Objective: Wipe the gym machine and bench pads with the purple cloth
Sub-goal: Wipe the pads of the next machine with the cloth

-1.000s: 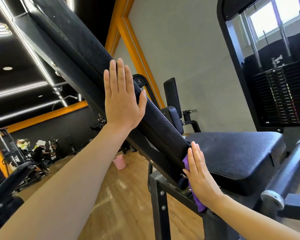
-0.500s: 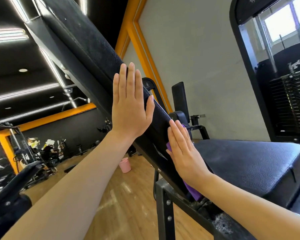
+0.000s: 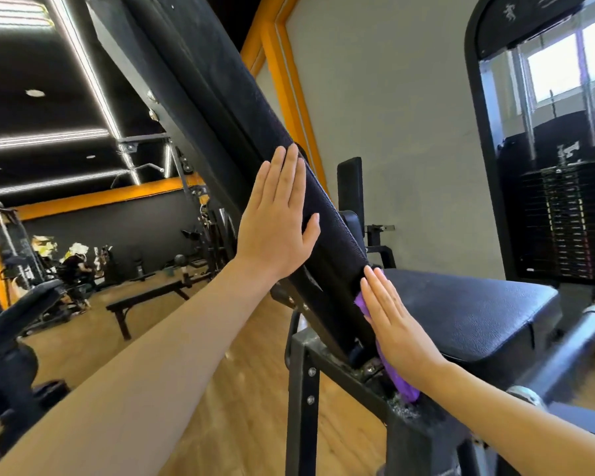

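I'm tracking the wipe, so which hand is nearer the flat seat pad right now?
Right. The right hand presses the purple cloth against the backrest pad at its bottom end, just beside the seat pad. The left hand rests flat higher up the backrest, farther away.

Two hands are in view: the left hand and the right hand. There is one purple cloth. Two black pads show: one tilted back pad and one seat pad. One weight stack stands behind, and one flat bench on the floor.
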